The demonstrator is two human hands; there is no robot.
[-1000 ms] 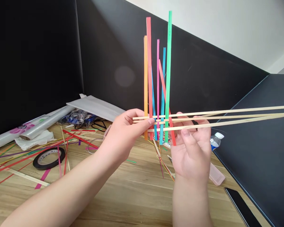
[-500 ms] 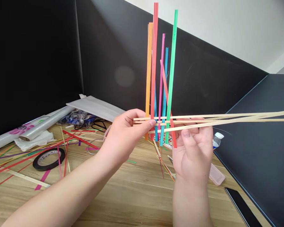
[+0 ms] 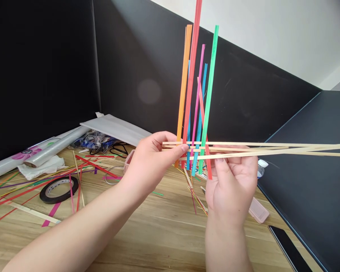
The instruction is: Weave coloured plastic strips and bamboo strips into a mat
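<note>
Several upright coloured strips cross several pale flat strips in a loose weave held in the air. Among the uprights are an orange strip, a tall red strip, a magenta strip and a green strip. A shorter red strip leans at a slant at the right of the weave. My left hand is closed on the weave's left end, thumb in front. Beneath the pale strips, my right hand holds them with its thumb at the lowest one and fingers partly hidden behind.
On the wooden table lie a roll of black tape and scattered coloured strips. Plastic rolls lie at the back left. A pink case, a phone and a bottle are at right. Black panels stand behind.
The coloured strips' upper ends have tilted to the right. The pale strips' right ends have dropped. My right thumb has come up against the lowest pale strip.
</note>
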